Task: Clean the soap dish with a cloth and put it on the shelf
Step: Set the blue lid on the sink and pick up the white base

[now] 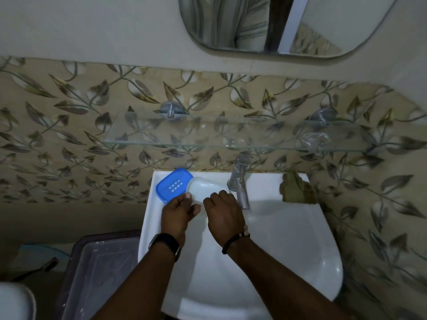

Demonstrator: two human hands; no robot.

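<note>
The soap dish lies in two parts on the back left rim of the white sink (288, 227). Its blue slotted tray (173, 184) sits tilted at the corner. Overlapping the tray's right end is the white translucent part (204, 187). My left hand (179, 214) pinches the near left edge of the white part. My right hand (223, 212) holds the same part's near right edge with curled fingers. An olive cloth (297, 187) lies bunched on the sink's back right corner, apart from both hands. The glass shelf (184, 135) hangs on the wall above the sink.
A chrome tap (240, 181) stands just right of my right hand. A clear suction holder (315, 140) rests on the shelf's right end. A mirror (265, 24) hangs above. A clear plastic bin (101, 273) sits left of the sink.
</note>
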